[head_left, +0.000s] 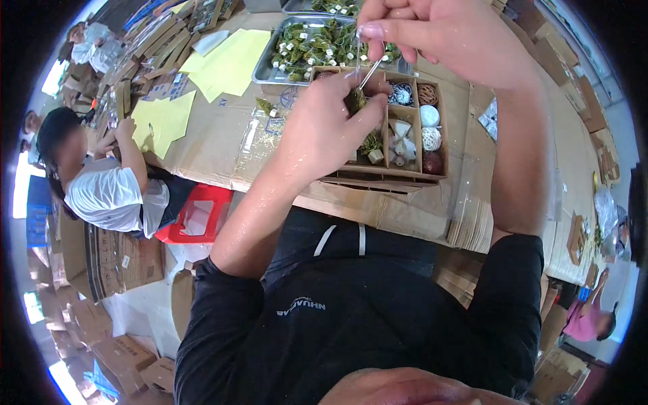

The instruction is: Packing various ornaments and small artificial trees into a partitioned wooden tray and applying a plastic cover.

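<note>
My left hand (324, 128) is over a divided cardboard box (442, 128), its fingers closed round a small green bristly tree (354, 101) that they partly hide. A thin silvery strand (370, 75) slants up from that hand. My right hand (445, 37) is raised above the box's far side. Its thumb and fingertips pinch together on a fine, pale thread (358, 50), whose ends I cannot make out. In the box's compartments lie a blue-and-white ball (400, 93), a brown woven ball (426, 94), white balls (430, 116), a white figure-like ornament (403, 145) and more green trees (371, 143).
Behind the box stands a metal tray (260, 71) of small green trees with pale cube bases. One loose tree (265, 106) lies on the cardboard-covered table (223, 135). Yellow sheets (233, 61) lie to the left, where another person (101, 182) sits by a red stool (196, 212).
</note>
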